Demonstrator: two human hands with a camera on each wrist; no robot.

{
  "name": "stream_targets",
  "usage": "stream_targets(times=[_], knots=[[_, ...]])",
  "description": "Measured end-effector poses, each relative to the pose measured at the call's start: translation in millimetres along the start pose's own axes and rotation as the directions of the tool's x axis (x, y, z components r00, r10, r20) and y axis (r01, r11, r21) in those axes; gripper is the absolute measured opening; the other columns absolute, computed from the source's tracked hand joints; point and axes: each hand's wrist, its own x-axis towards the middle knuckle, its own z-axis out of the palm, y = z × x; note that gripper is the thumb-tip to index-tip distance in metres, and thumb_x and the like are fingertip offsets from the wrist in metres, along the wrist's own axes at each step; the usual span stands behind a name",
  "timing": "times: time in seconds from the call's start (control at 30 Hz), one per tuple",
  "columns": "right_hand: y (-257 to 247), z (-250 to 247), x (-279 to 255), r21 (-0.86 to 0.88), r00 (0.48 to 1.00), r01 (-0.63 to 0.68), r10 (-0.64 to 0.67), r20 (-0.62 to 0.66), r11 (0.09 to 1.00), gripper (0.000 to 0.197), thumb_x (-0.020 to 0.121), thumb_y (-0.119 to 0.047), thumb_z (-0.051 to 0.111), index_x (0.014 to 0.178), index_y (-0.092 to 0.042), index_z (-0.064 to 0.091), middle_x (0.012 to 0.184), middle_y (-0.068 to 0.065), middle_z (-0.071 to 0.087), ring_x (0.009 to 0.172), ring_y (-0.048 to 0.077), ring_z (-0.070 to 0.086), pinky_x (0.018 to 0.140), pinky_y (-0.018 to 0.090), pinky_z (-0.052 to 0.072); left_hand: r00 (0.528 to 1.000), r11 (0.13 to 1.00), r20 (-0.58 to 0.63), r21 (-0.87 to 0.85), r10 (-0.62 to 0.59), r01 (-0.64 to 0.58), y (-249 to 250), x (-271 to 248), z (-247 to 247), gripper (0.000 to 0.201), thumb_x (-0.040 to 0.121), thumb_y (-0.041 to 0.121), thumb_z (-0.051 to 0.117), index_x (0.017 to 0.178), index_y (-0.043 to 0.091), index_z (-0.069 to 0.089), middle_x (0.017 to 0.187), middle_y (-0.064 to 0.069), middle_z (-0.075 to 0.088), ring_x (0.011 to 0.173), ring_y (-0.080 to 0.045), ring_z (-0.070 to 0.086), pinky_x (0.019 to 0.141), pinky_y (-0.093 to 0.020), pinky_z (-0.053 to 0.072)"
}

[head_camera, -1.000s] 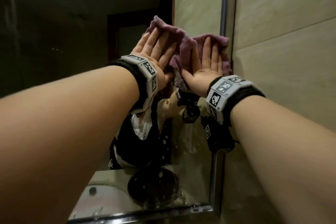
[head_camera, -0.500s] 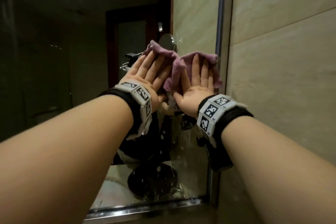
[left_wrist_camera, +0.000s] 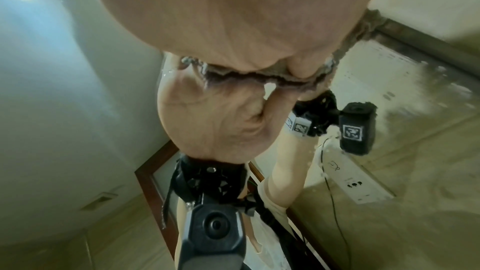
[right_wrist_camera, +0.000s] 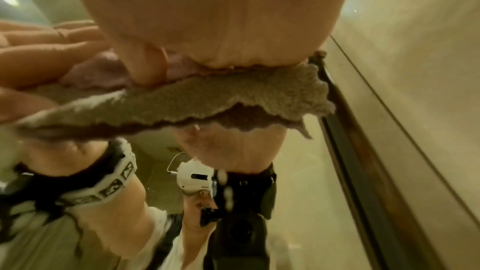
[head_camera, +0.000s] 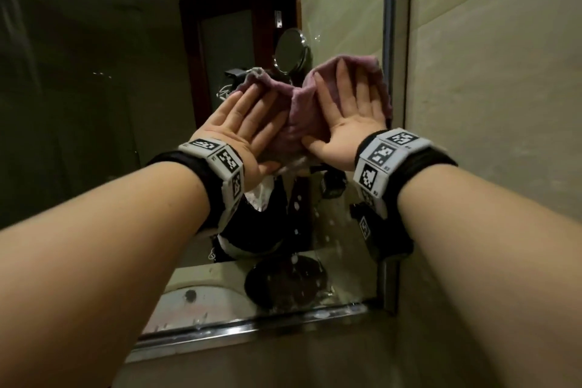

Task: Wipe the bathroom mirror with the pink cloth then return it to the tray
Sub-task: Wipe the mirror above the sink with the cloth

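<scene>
The pink cloth (head_camera: 299,110) is spread against the bathroom mirror (head_camera: 94,104), close to the mirror's right metal edge (head_camera: 389,41). My left hand (head_camera: 248,123) presses flat on the cloth's left part, fingers straight and spread. My right hand (head_camera: 349,104) presses flat on its right part, fingers pointing up. In the right wrist view the cloth (right_wrist_camera: 197,98) bunches under my palm against the glass, and in the left wrist view its frayed edge (left_wrist_camera: 249,75) shows under my left palm. No tray is in view.
A beige tiled wall (head_camera: 497,104) stands right of the mirror frame. Water drops (head_camera: 296,230) spot the glass below my hands. The mirror's lower metal rim (head_camera: 252,327) runs beneath; the reflection shows a sink and a small round mirror (head_camera: 289,50).
Both hands have slid the cloth down the mirror, staying flat on it near the right edge. The cloth has spread a little wider between them.
</scene>
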Motion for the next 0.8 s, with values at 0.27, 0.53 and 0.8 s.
stream_targets(times=[0.27, 0.53, 0.8], knots=[[-2.3, 64.8, -48.3, 0.094, 0.983, -0.181, 0.177, 0.048, 0.979, 0.084, 0.092, -0.059, 0.028, 0.145, -0.023, -0.027, 0.15, 0.012, -0.037, 0.14, 0.03, -0.03, 0.112, 0.04, -0.02, 1.0, 0.996, -0.008, -0.084, -0.007, 0.006, 38.8, -8.0, 12.9, 0.077, 0.094, 0.058, 0.013, 0.143, 0.017, -0.029, 0.151, -0.012, -0.035, 0.138, -0.035, -0.031, 0.104, -0.042, -0.028], [-9.7, 79.7, -60.6, 0.103, 0.974, -0.222, 0.215, 0.073, 0.97, 0.086, 0.092, -0.057, 0.03, 0.145, -0.02, -0.026, 0.15, 0.016, -0.035, 0.14, 0.036, -0.028, 0.113, 0.045, -0.017, 0.995, 0.995, -0.046, -0.056, 0.084, -0.086, 40.0, -17.8, 25.4, 0.075, 0.093, 0.058, 0.016, 0.146, 0.022, -0.024, 0.154, -0.008, -0.03, 0.141, -0.031, -0.027, 0.107, -0.039, -0.025], [-54.3, 93.2, -65.4, 0.118, 0.996, -0.082, 0.084, -0.008, 0.99, 0.087, 0.091, -0.056, 0.034, 0.134, -0.025, -0.034, 0.151, 0.015, -0.034, 0.139, 0.036, -0.029, 0.108, 0.043, -0.025, 0.997, 0.994, 0.072, -0.107, -0.01, 0.018, 12.9, -47.7, 53.0, 0.068, 0.094, 0.058, 0.012, 0.124, 0.023, -0.037, 0.127, -0.003, -0.046, 0.124, -0.022, -0.041, 0.102, -0.037, -0.028]])
